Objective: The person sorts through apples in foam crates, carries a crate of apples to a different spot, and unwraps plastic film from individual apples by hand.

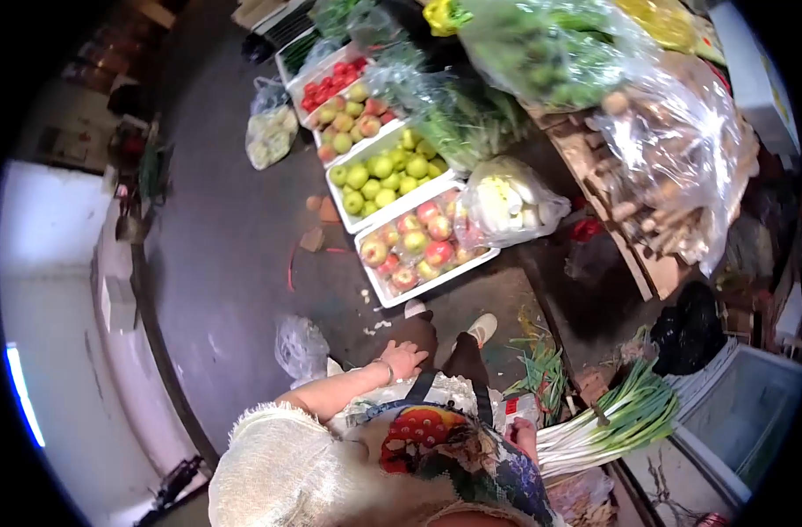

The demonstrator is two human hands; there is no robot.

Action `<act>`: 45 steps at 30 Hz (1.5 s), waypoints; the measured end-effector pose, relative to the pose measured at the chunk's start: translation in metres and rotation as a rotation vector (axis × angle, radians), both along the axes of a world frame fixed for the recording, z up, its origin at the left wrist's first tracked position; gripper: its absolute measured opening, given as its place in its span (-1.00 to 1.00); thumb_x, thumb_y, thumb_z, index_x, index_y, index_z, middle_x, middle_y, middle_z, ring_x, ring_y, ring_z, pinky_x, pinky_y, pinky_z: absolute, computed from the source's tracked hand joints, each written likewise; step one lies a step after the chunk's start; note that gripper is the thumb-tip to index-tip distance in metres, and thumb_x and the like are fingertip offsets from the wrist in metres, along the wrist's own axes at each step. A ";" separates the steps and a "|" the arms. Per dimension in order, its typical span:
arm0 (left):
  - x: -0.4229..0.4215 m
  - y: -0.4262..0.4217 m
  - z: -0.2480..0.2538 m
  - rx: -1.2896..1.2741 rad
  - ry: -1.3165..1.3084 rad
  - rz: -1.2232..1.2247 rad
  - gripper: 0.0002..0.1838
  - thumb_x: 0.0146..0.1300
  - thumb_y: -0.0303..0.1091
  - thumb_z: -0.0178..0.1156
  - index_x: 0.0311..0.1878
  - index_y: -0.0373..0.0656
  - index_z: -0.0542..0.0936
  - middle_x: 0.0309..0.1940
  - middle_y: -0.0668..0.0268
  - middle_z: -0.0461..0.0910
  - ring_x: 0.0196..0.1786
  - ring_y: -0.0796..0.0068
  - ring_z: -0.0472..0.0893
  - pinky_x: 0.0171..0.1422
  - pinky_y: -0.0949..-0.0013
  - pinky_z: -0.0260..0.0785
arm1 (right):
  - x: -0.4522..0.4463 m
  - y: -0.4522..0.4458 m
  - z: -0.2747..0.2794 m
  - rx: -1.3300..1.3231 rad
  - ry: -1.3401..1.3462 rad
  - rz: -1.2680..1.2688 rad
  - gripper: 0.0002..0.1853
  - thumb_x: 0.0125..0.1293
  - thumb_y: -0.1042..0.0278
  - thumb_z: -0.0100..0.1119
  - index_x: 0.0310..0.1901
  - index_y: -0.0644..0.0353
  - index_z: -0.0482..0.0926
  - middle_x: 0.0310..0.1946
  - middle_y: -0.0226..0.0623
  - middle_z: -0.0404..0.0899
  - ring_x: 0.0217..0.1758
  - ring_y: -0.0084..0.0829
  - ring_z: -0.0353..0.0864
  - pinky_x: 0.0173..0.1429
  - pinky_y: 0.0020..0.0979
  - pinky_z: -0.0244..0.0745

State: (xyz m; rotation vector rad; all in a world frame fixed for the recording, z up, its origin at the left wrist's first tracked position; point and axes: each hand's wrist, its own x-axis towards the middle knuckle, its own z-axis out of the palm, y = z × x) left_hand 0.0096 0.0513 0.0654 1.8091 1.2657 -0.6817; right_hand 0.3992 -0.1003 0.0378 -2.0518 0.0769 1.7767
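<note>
Left sleeve (273, 461): cream, wide and loose, coarse-looking weave, frayed fringe along the opening
Left grip (402, 358): bare, fingers slightly apart
Bracelet (388, 370): thin band around the left wrist, finer detail too small to tell
Right grip (525, 436): bare, partly hidden by the clothing
Printed front (423, 439): multicoloured, with a big red rounded motif dotted in a paler colour, dark patches, blue-violet toward the right side
Pale cloth (366, 406): whitish, crumpled, showing past the print's edge
Dark bands (483, 406): two, narrow, strap-like, across the pale cloth
Legwear (417, 335): dark brown, plain
Shoes (483, 328): pale cream, left one mostly hidden
</note>
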 end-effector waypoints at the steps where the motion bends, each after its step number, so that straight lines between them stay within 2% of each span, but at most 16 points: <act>1: -0.001 -0.001 0.003 -0.027 0.016 0.010 -0.44 0.33 -0.08 0.20 0.41 0.20 0.42 0.24 0.29 0.48 0.34 0.19 0.41 0.28 -0.12 0.25 | 0.003 0.012 0.006 0.060 0.009 0.068 -0.76 0.37 0.28 -0.06 -0.46 0.11 0.45 -0.60 -0.42 0.41 -0.63 -0.48 0.39 -0.58 -0.38 0.26; 2: -0.006 -0.005 0.002 -0.026 0.014 0.031 -0.44 0.33 -0.08 0.20 0.41 0.20 0.42 0.24 0.29 0.48 0.34 0.19 0.41 0.28 -0.12 0.25 | -0.007 0.040 0.031 0.049 -0.010 0.020 -0.78 0.41 0.31 -0.03 -0.38 0.16 0.52 -0.57 -0.39 0.47 -0.60 -0.47 0.43 -0.56 -0.40 0.32; 5: -0.025 -0.027 0.000 0.002 0.027 0.104 -0.48 0.32 -0.01 0.17 0.33 0.14 0.49 0.15 0.26 0.55 0.28 0.23 0.46 0.23 -0.05 0.23 | 0.003 0.040 -0.034 0.075 -0.118 0.098 -0.81 0.44 0.31 0.04 -0.26 0.18 0.60 -0.50 -0.37 0.55 -0.55 -0.45 0.51 -0.51 -0.43 0.42; 7: -0.043 -0.041 -0.002 -0.037 0.056 0.165 -0.51 0.32 -0.05 0.15 0.31 0.17 0.51 0.13 0.31 0.56 0.27 0.26 0.46 0.21 -0.05 0.23 | -0.014 0.053 -0.046 0.057 -0.066 0.140 -0.83 0.45 0.43 -0.01 -0.01 0.15 0.53 -0.31 -0.28 0.63 -0.39 -0.38 0.65 -0.32 -0.33 0.59; 12: -0.112 -0.070 -0.012 -0.014 -0.012 0.149 -0.55 0.38 -0.28 0.01 0.33 0.17 0.49 0.19 0.37 0.52 0.32 0.32 0.42 0.22 -0.04 0.20 | -0.102 0.064 -0.062 0.071 -0.147 0.301 -0.80 0.42 0.44 0.05 0.03 0.14 0.56 -0.29 -0.37 0.63 -0.28 -0.46 0.64 -0.22 -0.42 0.57; 15: -0.158 -0.080 -0.025 -0.049 -0.110 0.343 -0.51 0.37 -0.37 -0.01 0.36 0.15 0.46 0.30 0.35 0.45 0.37 0.33 0.39 0.25 0.05 0.14 | -0.142 0.046 -0.112 0.235 -0.201 0.607 -0.79 0.32 0.51 0.14 -0.04 0.18 0.62 -0.28 -0.41 0.62 -0.21 -0.52 0.58 -0.09 -0.46 0.51; 16: -0.170 -0.087 -0.030 -0.052 -0.116 0.343 -0.51 0.37 -0.37 -0.01 0.36 0.15 0.46 0.30 0.35 0.45 0.37 0.33 0.39 0.25 0.05 0.14 | -0.180 0.072 -0.065 0.246 -0.215 0.614 -0.79 0.31 0.52 0.16 -0.03 0.21 0.63 -0.26 -0.42 0.62 -0.17 -0.52 0.56 -0.02 -0.47 0.50; 19: -0.196 -0.093 -0.035 0.035 -0.308 0.402 -0.44 0.26 -0.47 0.04 0.36 0.10 0.45 0.27 0.29 0.46 0.33 0.26 0.40 0.22 0.11 0.11 | -0.226 0.093 -0.050 0.360 -0.268 0.716 -0.78 0.31 0.51 0.16 -0.02 0.24 0.62 -0.22 -0.41 0.63 -0.11 -0.53 0.55 0.03 -0.48 0.49; 21: -0.200 -0.084 -0.038 0.015 -0.310 0.411 -0.43 0.25 -0.45 0.06 0.36 0.09 0.44 0.27 0.28 0.46 0.33 0.25 0.41 0.21 0.11 0.11 | -0.252 0.131 -0.013 0.271 -0.072 0.533 -0.80 0.31 0.52 0.16 -0.05 0.25 0.63 -0.21 -0.41 0.64 -0.14 -0.57 0.54 0.02 -0.49 0.49; 25: -0.187 -0.048 -0.037 -0.046 -0.134 0.379 -0.46 0.29 -0.27 0.15 0.37 0.08 0.43 0.29 0.25 0.43 0.34 0.22 0.37 0.22 0.01 0.10 | -0.239 0.141 -0.064 0.311 -0.133 0.801 -0.83 0.31 0.56 0.13 -0.08 0.26 0.61 -0.27 -0.47 0.62 -0.21 -0.59 0.55 -0.02 -0.51 0.49; 28: -0.186 -0.034 -0.044 0.009 -0.097 0.389 -0.46 0.32 -0.12 0.17 0.36 0.07 0.43 0.26 0.23 0.44 0.38 0.22 0.32 0.24 -0.10 0.06 | -0.229 0.163 -0.089 0.329 -0.081 0.776 -0.85 0.33 0.55 0.12 -0.11 0.21 0.61 -0.31 -0.48 0.60 -0.23 -0.59 0.56 -0.09 -0.49 0.49; 31: -0.179 -0.010 -0.053 0.409 -0.108 0.325 -0.46 0.26 -0.13 0.17 0.32 0.03 0.45 0.13 0.22 0.47 0.33 0.20 0.35 0.27 -0.16 0.03 | -0.232 0.189 -0.091 0.299 -0.010 0.595 -0.86 0.36 0.54 0.10 -0.09 0.20 0.58 -0.31 -0.49 0.60 -0.25 -0.56 0.57 -0.13 -0.48 0.47; 38: -0.200 0.030 -0.077 -0.140 -0.266 0.581 -0.44 0.23 -0.15 0.14 0.31 -0.05 0.48 0.10 0.13 0.51 0.19 0.12 0.50 0.25 -0.06 0.21 | -0.285 0.263 -0.094 0.346 0.012 0.724 -0.80 0.35 0.62 0.10 -0.02 0.25 0.56 -0.32 -0.52 0.55 -0.22 -0.59 0.53 -0.03 -0.51 0.47; 39: -0.208 0.025 -0.090 -0.155 -0.355 0.648 -0.45 0.27 -0.16 0.10 0.33 -0.07 0.46 0.14 0.06 0.51 0.10 -0.03 0.56 0.19 -0.07 0.35 | -0.299 0.278 -0.097 0.410 -0.024 0.771 -0.76 0.35 0.57 0.12 0.04 0.27 0.55 -0.28 -0.42 0.58 -0.20 -0.54 0.55 -0.01 -0.46 0.48; 42: -0.237 0.040 -0.116 -0.284 -0.347 0.553 -0.47 0.29 -0.20 0.09 0.33 -0.09 0.45 0.15 0.02 0.51 0.07 -0.08 0.58 0.16 -0.10 0.41 | -0.349 0.330 -0.108 0.547 -0.092 0.849 -0.58 0.31 0.48 0.20 0.21 0.26 0.50 -0.24 -0.26 0.64 -0.15 -0.43 0.61 0.03 -0.40 0.51; 45: -0.267 0.059 -0.144 -0.263 -0.346 0.507 -0.50 0.29 -0.24 0.10 0.30 -0.11 0.46 0.12 -0.02 0.54 0.06 -0.09 0.59 0.13 -0.04 0.44 | -0.414 0.404 -0.106 0.618 -0.222 0.905 -0.40 0.22 0.48 0.28 0.33 0.20 0.40 0.01 -0.11 0.58 0.05 -0.26 0.60 0.13 -0.32 0.50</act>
